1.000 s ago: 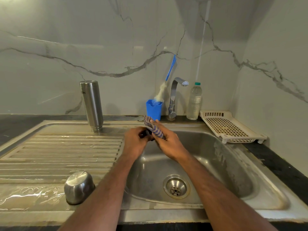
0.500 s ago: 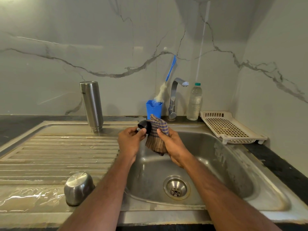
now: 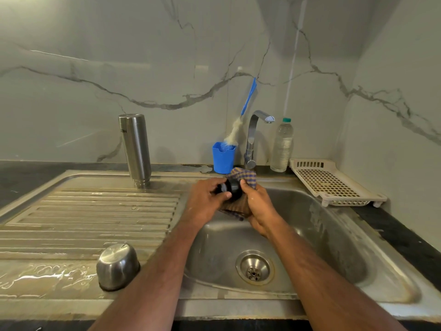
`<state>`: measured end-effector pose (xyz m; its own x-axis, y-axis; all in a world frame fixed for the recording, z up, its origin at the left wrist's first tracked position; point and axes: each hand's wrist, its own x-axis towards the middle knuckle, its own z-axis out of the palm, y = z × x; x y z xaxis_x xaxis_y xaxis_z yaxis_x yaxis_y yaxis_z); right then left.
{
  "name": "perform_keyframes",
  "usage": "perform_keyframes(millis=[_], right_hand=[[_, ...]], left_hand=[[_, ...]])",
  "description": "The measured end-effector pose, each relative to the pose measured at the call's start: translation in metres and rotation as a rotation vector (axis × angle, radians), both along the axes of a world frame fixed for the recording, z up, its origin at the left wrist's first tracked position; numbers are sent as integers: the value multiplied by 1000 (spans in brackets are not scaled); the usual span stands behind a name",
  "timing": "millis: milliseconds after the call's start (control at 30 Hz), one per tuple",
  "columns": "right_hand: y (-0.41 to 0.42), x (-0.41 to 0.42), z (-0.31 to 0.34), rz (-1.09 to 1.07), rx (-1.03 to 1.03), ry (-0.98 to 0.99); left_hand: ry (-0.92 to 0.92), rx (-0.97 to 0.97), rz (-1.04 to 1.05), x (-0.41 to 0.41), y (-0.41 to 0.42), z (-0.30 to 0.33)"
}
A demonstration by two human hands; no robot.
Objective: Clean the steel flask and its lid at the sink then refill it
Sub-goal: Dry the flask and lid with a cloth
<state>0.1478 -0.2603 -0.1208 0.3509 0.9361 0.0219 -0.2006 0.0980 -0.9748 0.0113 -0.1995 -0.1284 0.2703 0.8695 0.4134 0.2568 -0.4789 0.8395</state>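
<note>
The steel flask (image 3: 136,149) stands upside down on the draining board, at its back. Over the left rim of the sink basin (image 3: 334,240), my left hand (image 3: 205,201) grips a small black lid piece (image 3: 232,187). My right hand (image 3: 259,206) holds a checked cloth (image 3: 245,175) wrapped against the black piece, thumb on top. A steel cup-shaped lid (image 3: 117,266) sits mouth down on the wet front of the draining board.
A tap (image 3: 253,137) stands behind the basin, shut off. Left of it is a blue cup (image 3: 223,158) with a bottle brush (image 3: 248,99); right of it a plastic water bottle (image 3: 282,146). A white perforated tray (image 3: 331,182) lies at the right. Water pools at the board's front left.
The cloth, first bunched tight between both hands, opened out and now wraps the black piece. The black piece has come into view in my left hand, and both hands shifted slightly right.
</note>
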Motion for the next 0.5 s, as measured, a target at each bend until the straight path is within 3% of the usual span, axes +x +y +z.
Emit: perform_keyframes(millis=[133,333,433,500], right_hand=[[-1,21,-3,14,22,-213],[-2,19,-5,187,136,-456],[-2,17,-4,121,94,-360],[-3,16,-2,105,36,-156]], left_hand=[[-145,-208,-257,-2,0,-6],[-389,-482,-165,-3,1,-10],[-312,-467,-269,-5,-2,-9],[-316,-417,-324,-4,-5,-7]])
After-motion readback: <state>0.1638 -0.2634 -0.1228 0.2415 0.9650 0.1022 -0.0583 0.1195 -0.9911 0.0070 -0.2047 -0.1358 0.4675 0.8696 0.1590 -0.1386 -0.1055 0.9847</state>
